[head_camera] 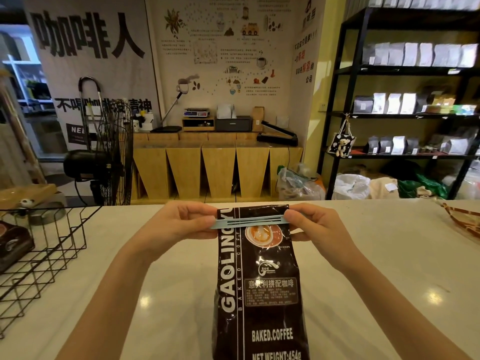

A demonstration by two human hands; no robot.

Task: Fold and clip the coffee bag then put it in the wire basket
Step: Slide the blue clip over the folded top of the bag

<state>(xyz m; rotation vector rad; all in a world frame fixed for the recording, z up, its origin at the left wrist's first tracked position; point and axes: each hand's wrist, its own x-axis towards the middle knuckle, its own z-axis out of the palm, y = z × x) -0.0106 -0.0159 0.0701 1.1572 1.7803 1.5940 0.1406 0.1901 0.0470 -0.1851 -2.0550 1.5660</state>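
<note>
A dark brown coffee bag (259,289) stands on the white counter in front of me, its top folded flat. A pale blue sealing clip (249,221) lies across the folded top. My left hand (181,224) pinches the clip's left end and the bag's edge. My right hand (314,224) pinches the clip's right end. The black wire basket (46,245) stands on the counter at the far left, apart from both hands.
Another dark bag (13,245) lies inside the basket. A woven tray's edge (462,219) shows at the counter's right. Beyond the counter stand a black floor fan (109,152), wooden cabinets and black shelving with bags (415,105).
</note>
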